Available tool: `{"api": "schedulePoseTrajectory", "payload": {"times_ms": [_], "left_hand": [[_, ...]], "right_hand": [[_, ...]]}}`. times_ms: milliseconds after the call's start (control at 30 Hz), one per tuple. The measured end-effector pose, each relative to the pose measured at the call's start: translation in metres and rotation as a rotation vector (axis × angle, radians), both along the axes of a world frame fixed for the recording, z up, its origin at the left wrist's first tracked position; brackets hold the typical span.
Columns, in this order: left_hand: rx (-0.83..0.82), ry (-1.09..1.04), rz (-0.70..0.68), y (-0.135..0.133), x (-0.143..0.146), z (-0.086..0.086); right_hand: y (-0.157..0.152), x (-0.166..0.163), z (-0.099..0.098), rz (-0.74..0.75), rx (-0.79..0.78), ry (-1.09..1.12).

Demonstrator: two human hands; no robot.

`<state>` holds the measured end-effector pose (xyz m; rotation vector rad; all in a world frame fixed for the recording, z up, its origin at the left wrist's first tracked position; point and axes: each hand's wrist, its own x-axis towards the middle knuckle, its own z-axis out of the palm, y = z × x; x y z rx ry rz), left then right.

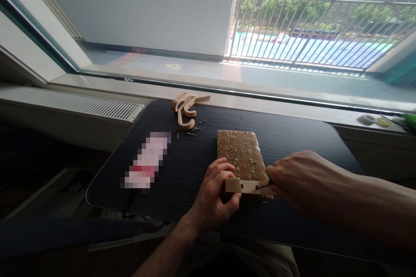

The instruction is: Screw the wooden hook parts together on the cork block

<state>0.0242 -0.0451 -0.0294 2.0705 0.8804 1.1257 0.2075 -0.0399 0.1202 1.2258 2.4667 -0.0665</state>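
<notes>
A brown slab that looks like stacked corrugated cardboard (242, 153), its face pitted with holes, lies before me. Across its near end rests a pale wooden hook (232, 185); dark holes show along its flat strip. My left hand (212, 194) is closed around the hook's left end and the slab's left corner, thumb below and fingers above. My right hand (292, 177) grips a screwdriver (264, 185) whose handle is mostly hidden in the fist. Its thin metal shaft points left and its tip meets a hole in the strip; whether a screw sits there I cannot make out.
Several more wooden hooks (186, 125) are piled at the table's back left, with loose screws (191, 133) beside them. A blurred-out pinkish item (146, 160) lies on the black table (182, 181). A radiator (81, 101) stands left; a tape roll (367, 119) rests on the windowsill.
</notes>
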Motion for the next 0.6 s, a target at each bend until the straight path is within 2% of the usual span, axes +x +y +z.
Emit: {"api": "schedulePoseTrajectory", "payload": {"times_ms": [100, 267, 400, 533, 600], "left_hand": [[0.016, -0.003, 0.003, 0.000, 0.000, 0.002], [0.034, -0.004, 0.001, -0.001, 0.000, 0.002], [0.029, -0.006, 0.000, -0.001, 0.000, 0.002], [0.017, -0.005, -0.008, 0.000, -0.001, 0.002], [0.011, -0.003, -0.010, 0.000, -0.001, 0.002]], "right_hand": [[-0.001, -0.007, 0.005, -0.038, -0.056, -0.109], [-0.007, -0.011, 0.009, -0.026, 0.033, -0.165], [-0.014, -0.003, 0.007, 0.134, 0.057, -0.070], [-0.020, 0.002, -0.004, 0.334, 0.168, -0.015], [-0.021, 0.002, -0.011, 0.383, 0.206, -0.014]]}}
